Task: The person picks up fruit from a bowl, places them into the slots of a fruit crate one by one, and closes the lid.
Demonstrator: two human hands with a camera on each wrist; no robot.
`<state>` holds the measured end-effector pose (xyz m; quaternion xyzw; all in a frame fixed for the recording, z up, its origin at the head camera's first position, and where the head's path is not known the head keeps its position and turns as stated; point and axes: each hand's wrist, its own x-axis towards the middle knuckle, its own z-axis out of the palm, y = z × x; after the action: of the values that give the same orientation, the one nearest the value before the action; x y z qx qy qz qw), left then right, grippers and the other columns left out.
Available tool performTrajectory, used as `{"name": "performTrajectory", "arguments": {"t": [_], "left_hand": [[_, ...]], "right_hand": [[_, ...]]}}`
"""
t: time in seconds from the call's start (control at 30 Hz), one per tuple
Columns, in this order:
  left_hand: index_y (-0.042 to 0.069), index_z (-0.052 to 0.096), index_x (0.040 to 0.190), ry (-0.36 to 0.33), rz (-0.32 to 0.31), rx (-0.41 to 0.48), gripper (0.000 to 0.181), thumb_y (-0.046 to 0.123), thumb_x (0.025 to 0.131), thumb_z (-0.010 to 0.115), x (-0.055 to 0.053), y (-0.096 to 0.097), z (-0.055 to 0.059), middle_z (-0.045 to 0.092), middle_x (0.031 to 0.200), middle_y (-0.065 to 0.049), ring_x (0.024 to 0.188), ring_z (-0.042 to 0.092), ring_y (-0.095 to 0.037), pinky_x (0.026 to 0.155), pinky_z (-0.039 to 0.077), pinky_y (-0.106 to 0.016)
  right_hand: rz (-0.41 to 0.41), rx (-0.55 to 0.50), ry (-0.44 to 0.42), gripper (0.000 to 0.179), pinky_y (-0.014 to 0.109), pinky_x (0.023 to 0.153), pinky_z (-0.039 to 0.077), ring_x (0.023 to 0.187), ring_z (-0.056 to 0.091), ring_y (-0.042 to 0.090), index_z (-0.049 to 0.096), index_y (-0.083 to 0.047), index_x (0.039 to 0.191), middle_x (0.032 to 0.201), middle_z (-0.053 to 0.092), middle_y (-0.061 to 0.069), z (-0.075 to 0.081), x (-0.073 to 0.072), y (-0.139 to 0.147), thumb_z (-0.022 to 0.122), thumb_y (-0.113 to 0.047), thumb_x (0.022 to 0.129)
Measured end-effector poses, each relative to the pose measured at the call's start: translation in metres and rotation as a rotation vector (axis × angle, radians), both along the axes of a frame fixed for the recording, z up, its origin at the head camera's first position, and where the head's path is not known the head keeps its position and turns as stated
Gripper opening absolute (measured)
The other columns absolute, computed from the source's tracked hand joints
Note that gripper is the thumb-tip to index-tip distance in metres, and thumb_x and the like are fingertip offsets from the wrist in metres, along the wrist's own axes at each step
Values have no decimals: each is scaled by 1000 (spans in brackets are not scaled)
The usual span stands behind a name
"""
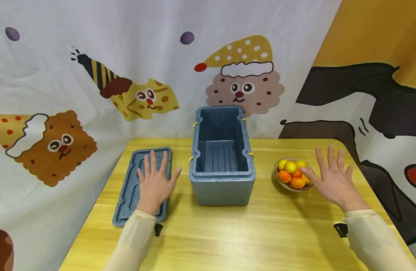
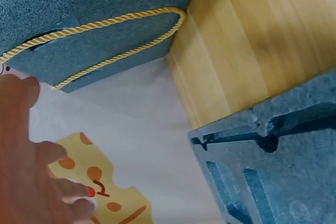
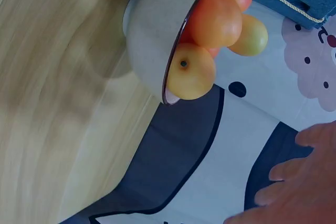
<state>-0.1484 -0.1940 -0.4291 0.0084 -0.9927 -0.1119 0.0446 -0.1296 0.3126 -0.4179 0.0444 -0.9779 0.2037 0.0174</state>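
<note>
Over the blue-grey foam lid (image 1: 126,195), which lies flat at the left of the table, my left hand (image 1: 156,187) hovers with fingers spread. My right hand (image 1: 338,182) is also spread and holds nothing; its thumb overlaps the edge of a bowl (image 1: 289,188) in the head view. Orange and yellow fruits (image 1: 290,167) fill that bowl, heaped above its dark rim in the right wrist view. Between the hands stands a deep blue-grey foam box (image 1: 223,192), uncovered, its inside showing a ribbed floor. Yellow rope handles (image 2: 105,23) hang on its side.
The wooden table (image 1: 221,241) carries the box, lid and bowl. Close behind it hangs a white cloth (image 1: 153,49) printed with cartoon biscuits, and a black, white and orange pattern covers the right side. The box stands near the table's back edge.
</note>
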Motion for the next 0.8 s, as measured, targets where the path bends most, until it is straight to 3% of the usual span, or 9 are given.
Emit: {"name": "performTrajectory", "arguments": {"t": [0.17, 0.27, 0.37, 0.4, 0.47, 0.57, 0.7, 0.8], "left_hand": [[14, 13, 159, 85, -36, 50, 87, 70, 95, 30, -5, 6, 6, 1, 163, -15, 148, 0, -29, 114, 13, -55], [11, 19, 158, 131, -44, 89, 86, 69, 96, 30, -7, 10, 10, 13, 162, -14, 145, 19, -33, 102, 36, -57], [7, 26, 156, 170, -51, 168, 83, 66, 97, 31, -10, 15, 16, 23, 160, -14, 134, 39, -39, 87, 45, -60], [6, 28, 156, 182, -58, 209, 82, 64, 98, 32, -11, 17, 19, 27, 158, -14, 131, 43, -40, 85, 46, -60], [5, 31, 154, 209, -84, 311, 79, 61, 99, 35, -14, 20, 23, 32, 156, -15, 129, 45, -41, 94, 42, -59], [6, 37, 152, 266, -165, 509, 68, 52, 101, 43, -21, 25, 29, 40, 151, -13, 130, 46, -35, 102, 39, -50], [9, 44, 149, 300, -320, 785, 52, 32, 103, 52, -29, 32, 33, 46, 148, -9, 131, 47, -23, 103, 40, -36], [7, 46, 147, 279, -408, 923, 47, 19, 102, 54, -33, 39, 34, 47, 147, -8, 130, 47, -22, 103, 40, -34]], "right_hand": [[31, -58, 28, 83, 67, 100, -18, 138, -32, 33, -1, -7, 158, 157, -23, 21, 1, 0, 1, 43, -49, 102], [38, -83, 32, 82, 65, 102, -18, 138, -32, 33, -1, -7, 158, 158, -22, 21, 1, 0, 1, 44, -47, 102], [45, -113, 26, 81, 68, 103, -12, 140, -27, 39, -1, -7, 158, 158, -19, 22, 1, 1, 1, 46, -44, 103], [48, -126, 26, 81, 70, 103, -8, 140, -24, 44, -1, -6, 158, 158, -18, 24, 1, 1, 1, 46, -43, 103], [52, -153, 33, 81, 74, 102, 1, 140, -14, 53, 2, -5, 158, 158, -12, 28, 0, 0, 2, 49, -41, 102], [56, -188, 60, 79, 77, 98, 11, 136, 1, 60, 8, -5, 158, 156, 1, 33, 0, -3, 4, 54, -37, 101], [48, -220, 87, 77, 74, 100, 15, 137, 10, 57, 17, -8, 158, 153, 15, 33, -1, -7, 4, 59, -34, 99], [36, -230, 98, 75, 73, 101, 16, 137, 14, 55, 21, -8, 157, 150, 20, 34, -2, -9, 2, 60, -34, 99]]}}
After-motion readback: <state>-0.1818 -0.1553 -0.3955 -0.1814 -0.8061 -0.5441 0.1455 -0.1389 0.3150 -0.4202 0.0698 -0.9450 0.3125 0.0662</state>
